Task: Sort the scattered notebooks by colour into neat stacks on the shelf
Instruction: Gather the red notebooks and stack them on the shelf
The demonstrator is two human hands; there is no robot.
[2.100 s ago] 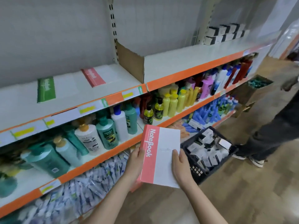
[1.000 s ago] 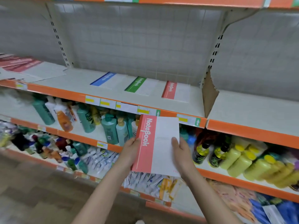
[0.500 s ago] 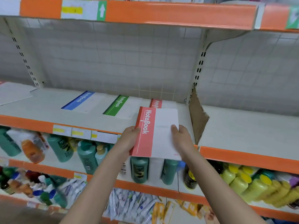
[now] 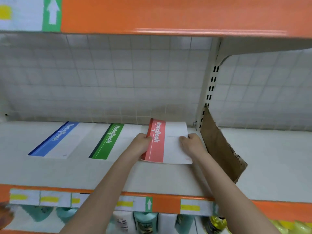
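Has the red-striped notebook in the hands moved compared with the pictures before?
Yes. The red-striped notebook went up and inward, from below the orange shelf edge onto the shelf, beside the green-striped notebook.

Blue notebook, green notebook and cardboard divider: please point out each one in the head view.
Blue notebook (image 4: 55,141), head view, on its blue band.
Green notebook (image 4: 108,141), head view, on its green band.
Cardboard divider (image 4: 221,146), head view, on the middle of its brown face.
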